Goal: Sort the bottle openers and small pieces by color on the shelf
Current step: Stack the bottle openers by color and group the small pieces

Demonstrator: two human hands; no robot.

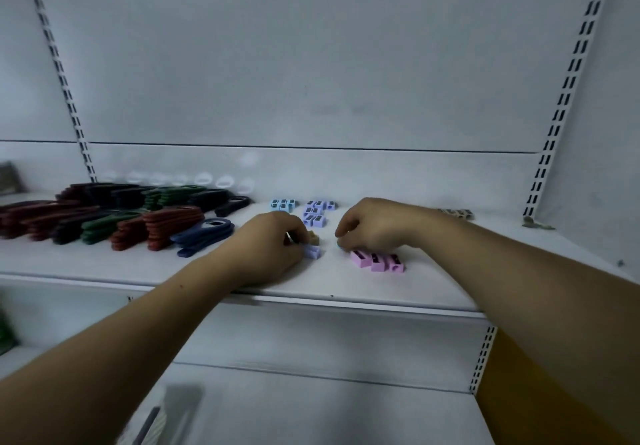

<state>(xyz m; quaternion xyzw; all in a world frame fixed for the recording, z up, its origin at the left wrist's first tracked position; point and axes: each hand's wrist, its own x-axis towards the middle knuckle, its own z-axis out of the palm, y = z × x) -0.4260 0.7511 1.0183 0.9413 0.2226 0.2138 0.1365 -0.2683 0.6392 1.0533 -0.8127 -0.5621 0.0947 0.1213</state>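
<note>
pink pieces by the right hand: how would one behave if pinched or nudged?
Pink pieces look like small rigid plastic blocks, so probably stiff and light. Flat faces on the shelf suggest sliding rather than rolling. Their smooth sides may slip between fingertips; the right hand sits just behind them.

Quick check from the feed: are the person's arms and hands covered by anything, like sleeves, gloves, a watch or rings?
Nothing visible. Both forearms are bare right down to the frame edges, with no sleeves, and the left hand and right hand wear no gloves. No watch, bracelet or ring shows on either wrist or on the fingers in view, though the fingertips are curled out of sight.
</note>
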